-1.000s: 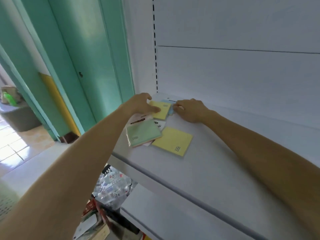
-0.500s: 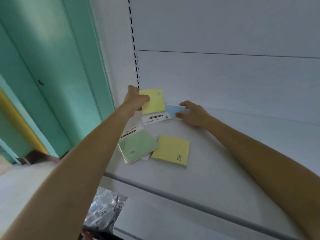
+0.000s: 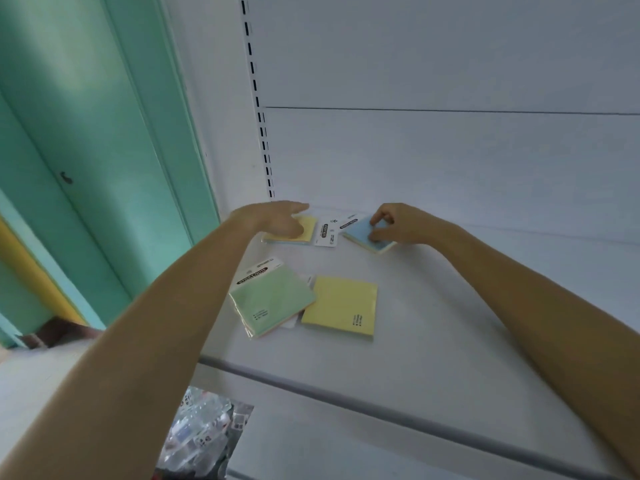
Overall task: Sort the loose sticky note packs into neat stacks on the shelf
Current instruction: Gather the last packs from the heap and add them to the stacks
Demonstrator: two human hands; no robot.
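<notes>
Four sticky note packs lie on the white shelf (image 3: pixel 450 323), all towards its left end. At the far edge, against the back panel (image 3: pixel 450 161), the left hand (image 3: pixel 277 220) rests flat on the far yellow pack (image 3: pixel 306 230), its fingers stretched out rather than curled round it. Just to the right, the right hand (image 3: pixel 398 225) pinches the blue pack (image 3: pixel 360 232), with curled fingers (image 3: pixel 382 218) on top and the thumb at its near edge. This pack sits turned at an angle to the shelf. A white header card (image 3: pixel 327 233) with dark print lies between the two packs, and I cannot tell which pack it belongs to. Nearer, the green pack (image 3: pixel 273 299) and the near yellow pack (image 3: pixel 341 306) lie side by side with their edges touching, neither of them squared up.

The packs look light, flat and fairly stiff. A glossy wrap seems to cover them, so they would probably slide easily on the smooth shelf and on one another. Pinching opposite edges, or pressing down and pushing, should move them safely. The thin header cards would bend if pulled.

The left palm hides most of the far yellow pack, and a bluish edge beneath it may be another pack. Something white and pinkish peeks out from under the green pack. The printing is too blurred to read. Below the shelf, clear-wrapped goods (image 3: pixel 204 434) are cut off.
</notes>
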